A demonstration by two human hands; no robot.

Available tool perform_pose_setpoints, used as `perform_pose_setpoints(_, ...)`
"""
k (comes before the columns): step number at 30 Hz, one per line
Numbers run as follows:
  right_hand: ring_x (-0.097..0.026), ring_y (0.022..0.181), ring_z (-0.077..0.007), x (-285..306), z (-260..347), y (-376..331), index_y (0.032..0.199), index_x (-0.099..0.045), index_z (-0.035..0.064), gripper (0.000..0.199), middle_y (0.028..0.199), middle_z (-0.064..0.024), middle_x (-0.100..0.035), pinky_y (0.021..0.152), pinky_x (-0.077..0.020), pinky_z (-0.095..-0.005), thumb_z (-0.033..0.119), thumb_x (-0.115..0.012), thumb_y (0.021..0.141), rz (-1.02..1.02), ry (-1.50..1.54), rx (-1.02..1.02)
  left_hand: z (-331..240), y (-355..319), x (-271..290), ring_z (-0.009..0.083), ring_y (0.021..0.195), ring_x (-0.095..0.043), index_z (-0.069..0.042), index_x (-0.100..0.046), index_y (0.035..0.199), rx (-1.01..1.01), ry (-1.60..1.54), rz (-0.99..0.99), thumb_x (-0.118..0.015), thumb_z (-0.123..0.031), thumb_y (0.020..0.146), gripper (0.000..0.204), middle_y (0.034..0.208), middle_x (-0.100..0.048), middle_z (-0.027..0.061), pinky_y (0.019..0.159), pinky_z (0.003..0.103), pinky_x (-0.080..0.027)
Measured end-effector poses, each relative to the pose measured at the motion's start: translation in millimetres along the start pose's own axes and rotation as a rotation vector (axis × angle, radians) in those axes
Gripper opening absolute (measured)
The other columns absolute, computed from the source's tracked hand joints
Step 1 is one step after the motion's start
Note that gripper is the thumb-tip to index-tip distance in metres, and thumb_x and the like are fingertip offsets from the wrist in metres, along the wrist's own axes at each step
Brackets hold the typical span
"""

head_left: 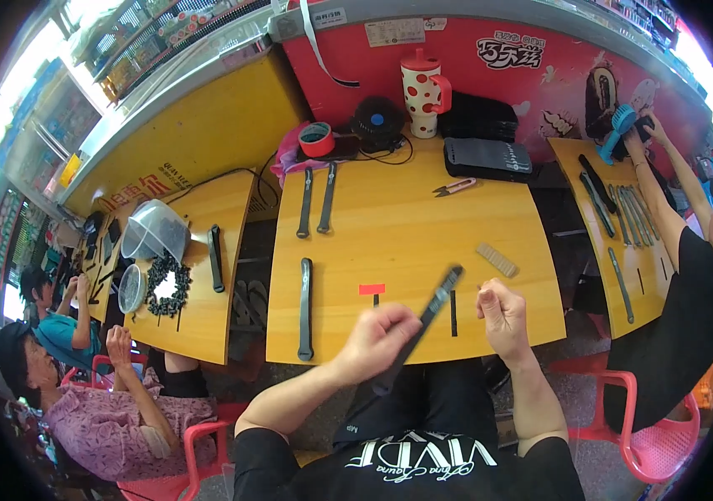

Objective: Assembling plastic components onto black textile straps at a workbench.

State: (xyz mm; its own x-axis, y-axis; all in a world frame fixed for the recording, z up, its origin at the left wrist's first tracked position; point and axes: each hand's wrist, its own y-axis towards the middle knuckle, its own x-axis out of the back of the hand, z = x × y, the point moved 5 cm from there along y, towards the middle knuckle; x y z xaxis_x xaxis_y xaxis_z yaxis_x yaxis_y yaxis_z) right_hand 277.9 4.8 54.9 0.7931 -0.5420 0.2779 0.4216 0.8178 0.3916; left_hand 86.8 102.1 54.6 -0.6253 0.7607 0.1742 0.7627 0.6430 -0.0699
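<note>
My left hand is closed around the middle of a dark flat strap, which slants over the table's near edge. To its right my right hand is raised with its fingers curled together; whatever it may hold is hidden. Beneath the hands a piece of red tape and a short black strip lie on the wooden table. A beige ridged block is just beyond my right hand. Another dark strap lies left of my left hand, with two more straps farther back.
Thread snips, a black pouch, a dotted tumbler, a small black fan and a red tape roll stand toward the back. People work at side tables; the left one bears a clear tub and small black pieces.
</note>
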Motion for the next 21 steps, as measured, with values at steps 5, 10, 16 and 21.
perform_pose_setpoints(5, -0.057, 0.059, -0.0329, 14.7, -49.3, 1.2, 0.079, -0.053, 0.0014, 0.022, 0.071, -0.0142, -0.054, 0.052, -0.0431, -0.0400, 0.015, -0.061, 0.094, -0.184, -0.627, 0.089, 22.5, 112.2, 92.3, 0.0051, 0.059, -0.050, 0.003, -0.065, 0.080, 0.022, 0.126, -0.385, -0.064, -0.015, 0.091, 0.021, 0.064, -0.056, -0.0020, 0.052, 0.024, -0.039)
perform_pose_setpoints(10, -0.060, 0.071, -0.0385, 4.2, -73.1, -7.9, 0.084, -0.055, 0.0017, 0.013, 0.085, -0.0176, -0.057, 0.058, -0.0470, -0.0459, 0.011, -0.060, 0.091, -0.123, -0.724, 0.030, 66.7, 202.3, 156.4, 0.0289, 0.067, -0.067, 0.003, -0.070, 0.082, -0.037, 0.683, -0.736, -0.069, -0.019, 0.083, 0.022, 0.071, -0.068, 0.0164, 0.061, 0.040, -0.049)
perform_pose_setpoints(16, -0.060, 0.072, -0.0377, 4.6, -74.5, -6.2, 0.085, -0.055, 0.0018, 0.011, 0.084, -0.0166, -0.056, 0.059, -0.0470, -0.0456, 0.010, -0.061, 0.090, -0.074, -0.727, -0.015, 85.7, 227.3, 146.7, 0.0378, 0.093, -0.065, -0.004, -0.070, 0.090, 0.192, 0.936, -0.731, -0.064, -0.019, 0.086, 0.016, 0.095, -0.068, 0.0204, 0.078, 0.047, -0.051)
perform_pose_setpoints(21, -0.060, 0.072, -0.0369, 4.8, -77.4, -3.8, 0.084, -0.054, 0.0021, 0.012, 0.084, -0.0164, -0.056, 0.060, -0.0467, -0.0451, 0.010, -0.062, 0.089, -0.054, -0.760, -0.021, 89.4, 227.7, 135.8, 0.0376, 0.089, -0.065, -0.012, -0.068, 0.103, 0.048, 1.129, -0.713, -0.059, -0.016, 0.088, 0.018, 0.097, -0.066, 0.0158, 0.075, 0.048, -0.051)
